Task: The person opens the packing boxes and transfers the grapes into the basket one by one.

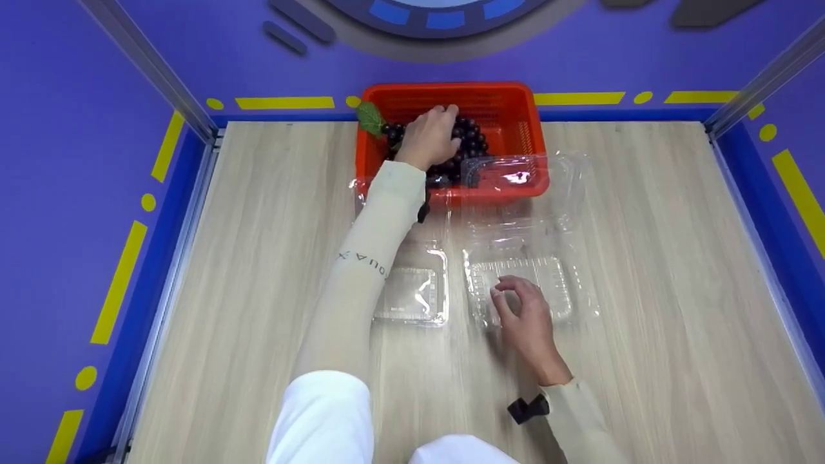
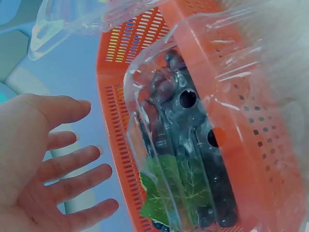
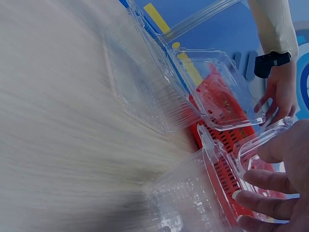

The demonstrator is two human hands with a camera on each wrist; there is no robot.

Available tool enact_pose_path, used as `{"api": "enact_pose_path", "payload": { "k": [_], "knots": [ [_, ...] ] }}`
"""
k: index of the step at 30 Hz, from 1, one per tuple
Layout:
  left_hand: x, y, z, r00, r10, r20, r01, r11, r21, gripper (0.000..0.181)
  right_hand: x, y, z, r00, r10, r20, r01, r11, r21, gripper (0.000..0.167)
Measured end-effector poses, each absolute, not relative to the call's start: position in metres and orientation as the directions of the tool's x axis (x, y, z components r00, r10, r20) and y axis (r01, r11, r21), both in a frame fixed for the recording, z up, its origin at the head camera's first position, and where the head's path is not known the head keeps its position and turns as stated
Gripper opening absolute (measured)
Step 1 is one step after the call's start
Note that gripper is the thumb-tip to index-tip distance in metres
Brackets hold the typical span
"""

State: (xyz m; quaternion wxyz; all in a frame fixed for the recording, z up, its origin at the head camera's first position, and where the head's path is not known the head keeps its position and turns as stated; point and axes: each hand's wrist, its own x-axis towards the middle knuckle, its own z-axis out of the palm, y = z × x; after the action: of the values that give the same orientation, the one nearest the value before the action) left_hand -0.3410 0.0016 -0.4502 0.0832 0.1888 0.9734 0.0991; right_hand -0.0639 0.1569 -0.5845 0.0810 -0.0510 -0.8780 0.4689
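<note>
My left hand reaches over the red basket, above the dark grapes. In the left wrist view, its fingers are spread and hold nothing; a green leaf lies by the grapes, seen through clear plastic. My right hand hovers at the right clear plastic box, thumb and fingers loosely bent with a gap between them. The right wrist view shows its fingers fairly straight near a clear lid edge; contact cannot be made out. That box stands open, its lid leaning towards the basket.
A second open clear box lies left of the first, partly hidden by my left arm. Both rest on a wood-grain table. Blue-purple panels with yellow marks enclose the back and sides.
</note>
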Motion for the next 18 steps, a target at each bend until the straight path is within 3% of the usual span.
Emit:
{"api": "enact_pose_path", "payload": {
  "k": [18],
  "knots": [
    [-0.321, -0.007, -0.455, -0.922, 0.370, -0.113, 0.358, 0.927, 0.115, 0.059, -0.076, 0.165, -0.569, -0.965, 0.190, 0.180, -0.043, 0.564, -0.824, 0.037]
  ]
}}
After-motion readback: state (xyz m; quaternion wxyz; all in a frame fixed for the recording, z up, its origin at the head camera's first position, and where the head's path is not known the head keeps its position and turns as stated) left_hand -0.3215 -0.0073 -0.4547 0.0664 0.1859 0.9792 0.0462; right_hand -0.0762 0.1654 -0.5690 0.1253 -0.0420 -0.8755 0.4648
